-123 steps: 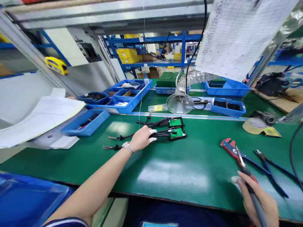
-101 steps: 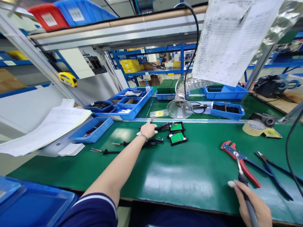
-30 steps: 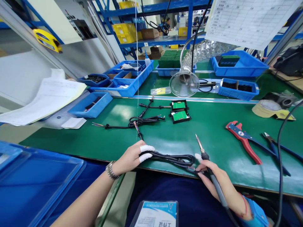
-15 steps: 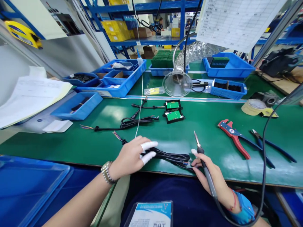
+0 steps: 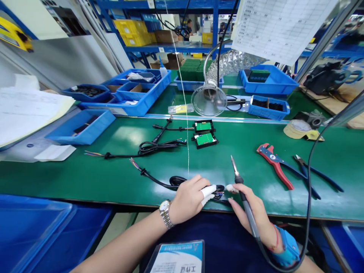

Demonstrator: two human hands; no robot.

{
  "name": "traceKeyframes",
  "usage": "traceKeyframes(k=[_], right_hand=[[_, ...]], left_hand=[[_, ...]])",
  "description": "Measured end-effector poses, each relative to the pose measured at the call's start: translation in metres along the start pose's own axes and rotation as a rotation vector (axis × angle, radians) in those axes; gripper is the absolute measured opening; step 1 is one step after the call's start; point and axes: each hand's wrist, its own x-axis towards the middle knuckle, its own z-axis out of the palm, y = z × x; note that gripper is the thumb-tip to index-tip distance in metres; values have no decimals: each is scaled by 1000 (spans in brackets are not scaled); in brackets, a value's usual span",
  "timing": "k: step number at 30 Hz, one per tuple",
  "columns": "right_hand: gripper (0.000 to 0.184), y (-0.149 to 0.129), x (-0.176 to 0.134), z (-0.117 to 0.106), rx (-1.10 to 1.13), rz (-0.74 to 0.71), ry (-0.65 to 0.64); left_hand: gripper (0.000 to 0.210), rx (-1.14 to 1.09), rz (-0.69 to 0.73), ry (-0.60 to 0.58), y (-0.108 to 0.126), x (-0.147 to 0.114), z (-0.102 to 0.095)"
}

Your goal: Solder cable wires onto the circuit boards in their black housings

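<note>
My left hand [image 5: 190,199], with white finger covers on two fingers, is closed over a bundled black cable [image 5: 178,180] at the bench's near edge. Coloured wire ends stick out of the cable at both ends. My right hand [image 5: 251,203] grips a soldering iron [image 5: 248,212] with its tip pointing up and away; thumb and finger are near the cable's right end. A thin pale strand [image 5: 186,113], possibly solder wire, hangs down to just behind my left hand. Farther back lie another black cable [image 5: 153,149] and two green circuit boards in black housings [image 5: 204,139].
On the right lie red-and-blue wire strippers [image 5: 277,167], cutters [image 5: 321,174] and a tape roll [image 5: 297,129]. A clear fume funnel [image 5: 209,100] stands mid-bench. Blue bins [image 5: 155,100] line the back and left. The iron's cord [image 5: 308,182] loops at right.
My left hand has slid right along the cable toward its right end, uncovering the left part. The hanging strand's lower end shifted right. My right hand still holds the soldering iron, nearly unmoved.
</note>
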Motion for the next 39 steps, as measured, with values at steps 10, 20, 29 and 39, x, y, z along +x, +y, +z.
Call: traceKeyframes(k=[10, 20, 29, 39], right_hand=[[33, -7, 16, 5, -21, -35, 70], [34, -12, 13, 12, 37, 38, -39], [33, -29, 50, 9, 66, 23, 22], [33, -5, 55, 13, -89, 1, 188]], left_hand=[[17, -211, -32, -38, -3, 2, 5], [18, -249, -33, -48, -9, 1, 6], [18, -397, -149, 17, -20, 12, 9], [9, -470, -446, -29, -23, 30, 10]])
